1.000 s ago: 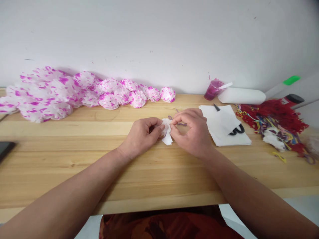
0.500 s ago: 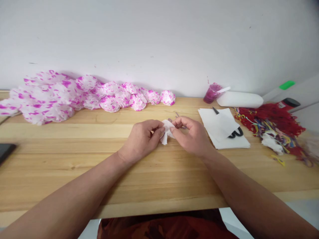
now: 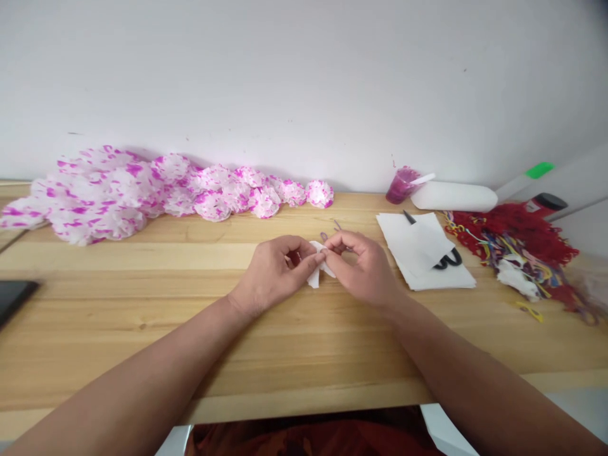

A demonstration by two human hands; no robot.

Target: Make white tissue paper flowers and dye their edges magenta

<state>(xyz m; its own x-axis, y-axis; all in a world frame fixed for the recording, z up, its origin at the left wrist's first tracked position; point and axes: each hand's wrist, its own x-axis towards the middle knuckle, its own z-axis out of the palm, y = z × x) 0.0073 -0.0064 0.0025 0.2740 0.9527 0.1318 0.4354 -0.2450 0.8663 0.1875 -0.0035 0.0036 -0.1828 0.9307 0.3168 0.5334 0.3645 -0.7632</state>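
Both of my hands meet at the middle of the wooden table [image 3: 142,316]. My left hand [image 3: 273,269] pinches a small folded piece of white tissue paper [image 3: 315,276] between thumb and fingers. My right hand [image 3: 363,266] is closed on the same paper from the right, and a thin purple wire [image 3: 331,230] sticks out above its fingers. The middle of the paper is hidden by my fingertips.
A row of white and pink paper flowers [image 3: 142,190] lies along the wall at the left. A stack of white sheets [image 3: 422,250] with black scissors [image 3: 446,258] lies to the right, beyond it a pink cup [image 3: 400,184], a white bottle [image 3: 453,196] and tangled red cords [image 3: 522,234]. A dark phone [image 3: 12,296] lies at the far left.
The hands have closed in on the paper, squeezing it narrower. The view has tilted slightly, so everything sits a little lower in the frame.
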